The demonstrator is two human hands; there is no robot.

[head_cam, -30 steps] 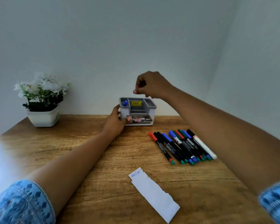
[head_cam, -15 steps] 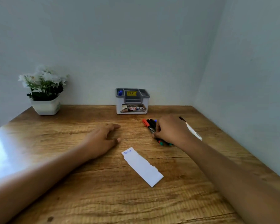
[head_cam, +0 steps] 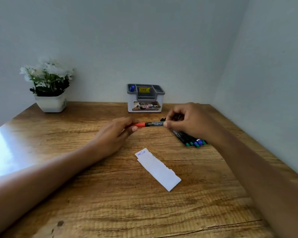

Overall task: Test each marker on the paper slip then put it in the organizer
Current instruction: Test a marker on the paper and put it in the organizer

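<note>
Wooden desk [head_cam: 110, 203], pale corner [head_cam: 224, 66] — left hand [head_cam: 113, 134] and right hand [head_cam: 191, 122] pinch one marker [head_cam: 150, 124].

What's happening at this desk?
A person holds a red-capped marker in both hands: the left hand grips the cap end, the right hand the barrel. The slip lies in front, bearing a blue scribble. One blue marker sits in the organizer; the other markers lie by the right hand.

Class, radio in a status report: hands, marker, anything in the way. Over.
Left hand grips cap end of red-capped marker, right hand its barrel. Cap on, not yet tested. Paper slip unobstructed.
</note>
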